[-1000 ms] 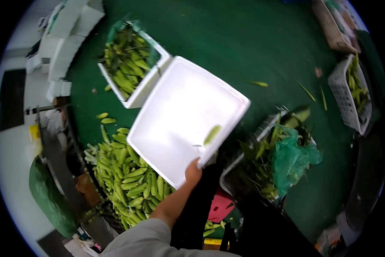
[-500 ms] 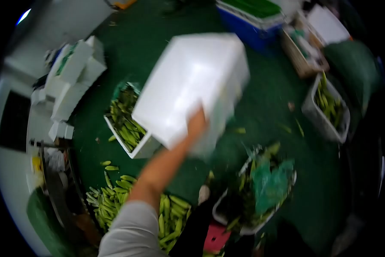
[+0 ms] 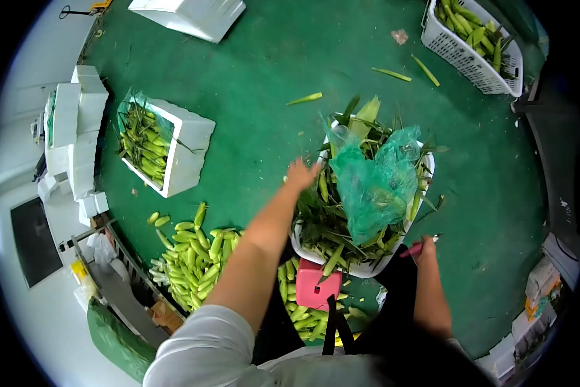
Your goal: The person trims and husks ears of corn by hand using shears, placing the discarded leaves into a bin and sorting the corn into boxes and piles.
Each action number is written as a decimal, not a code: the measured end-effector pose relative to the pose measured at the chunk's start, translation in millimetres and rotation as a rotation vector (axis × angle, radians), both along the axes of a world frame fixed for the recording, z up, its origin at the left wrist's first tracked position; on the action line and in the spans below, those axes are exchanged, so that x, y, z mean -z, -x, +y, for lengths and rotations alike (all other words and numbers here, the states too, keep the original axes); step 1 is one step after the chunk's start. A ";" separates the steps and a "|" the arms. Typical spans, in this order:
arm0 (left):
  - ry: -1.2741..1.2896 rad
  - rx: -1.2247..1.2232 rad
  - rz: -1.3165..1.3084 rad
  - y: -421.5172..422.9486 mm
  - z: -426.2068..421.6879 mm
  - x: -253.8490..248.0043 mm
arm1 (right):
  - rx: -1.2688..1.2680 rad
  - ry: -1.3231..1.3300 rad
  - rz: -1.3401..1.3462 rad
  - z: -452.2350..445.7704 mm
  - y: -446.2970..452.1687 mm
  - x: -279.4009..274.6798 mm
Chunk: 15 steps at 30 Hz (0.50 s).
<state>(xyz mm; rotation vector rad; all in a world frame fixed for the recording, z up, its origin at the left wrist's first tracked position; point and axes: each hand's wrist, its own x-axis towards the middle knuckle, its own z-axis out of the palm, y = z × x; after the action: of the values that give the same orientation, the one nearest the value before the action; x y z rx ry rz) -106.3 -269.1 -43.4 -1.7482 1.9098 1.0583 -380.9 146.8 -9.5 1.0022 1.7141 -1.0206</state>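
Note:
My left hand (image 3: 301, 174) is empty, its fingers apart, at the left rim of a white basket (image 3: 426, 184). Heaped in the basket are green corn husks and leaves (image 3: 322, 209), with a crumpled green plastic bag (image 3: 377, 187) on top. On the basket's right side, my right hand (image 3: 426, 250) is closed around a small tool with a pink handle (image 3: 411, 251); its working end is too small to make out. A pink stool (image 3: 318, 287) stands against the basket's near edge. A pile of corn ears (image 3: 196, 264) lies on the floor to the left.
A white foam box (image 3: 193, 138) of corn stands at left. Another foam box (image 3: 199, 16) lies at the top. A white crate (image 3: 470, 64) of corn is at upper right. Loose husk pieces (image 3: 304, 99) dot the green floor. A metal rack (image 3: 122, 284) stands at lower left.
The foam box that my left hand held has been let go and now lies farther off on the floor. That hand has come down to the basket, and my view has tilted downward.

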 end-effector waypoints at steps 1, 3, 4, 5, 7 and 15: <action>-0.141 -0.108 -0.102 -6.9 46.8 12.6 | -0.008 -0.002 -0.006 7.2 -4.3 28.0; -0.147 -0.282 -0.146 -26.3 112.4 66.3 | -0.050 -0.019 0.030 5.4 -16.4 64.1; -0.082 -0.285 -0.188 -11.1 112.7 30.5 | -0.085 -0.038 0.062 1.6 -29.5 71.8; -0.032 -0.222 -0.162 -19.8 113.0 44.5 | -0.004 0.089 0.065 -0.8 -40.1 82.0; 0.106 -0.059 -0.057 -41.8 110.8 72.8 | 0.198 0.245 0.112 -11.8 -58.5 100.6; 0.126 0.169 0.234 -91.6 -44.3 68.1 | 0.289 0.257 0.217 -130.1 -126.8 79.3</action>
<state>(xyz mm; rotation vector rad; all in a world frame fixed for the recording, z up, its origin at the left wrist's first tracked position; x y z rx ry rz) -14.8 -313.4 -111.5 -1.5486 2.2670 1.1441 -254.1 16.7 -88.8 1.0179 1.5830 -1.5434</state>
